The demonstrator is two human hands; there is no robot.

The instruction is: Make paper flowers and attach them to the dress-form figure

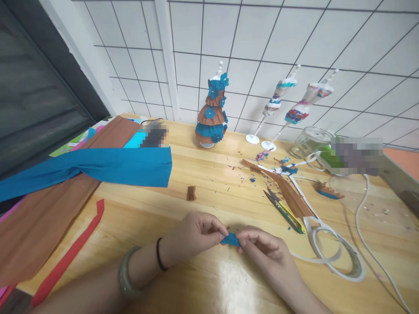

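Lower centre of my frame: left hand (pixel 201 233) and right hand (pixel 266 253), fingertips of each pinching one blue crepe-paper piece (pixel 231 239); snips (pixel 284 211) right of centre.

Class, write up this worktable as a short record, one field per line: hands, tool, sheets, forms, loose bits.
Left hand: pinches blue piece
Right hand: pinches its other end
Tool: snips, beyond right hand
Sheets: blue sheet across brown sheet
Forms: frilled form with blue flowers; two others to its right
Loose bits: folded brown piece, red strip
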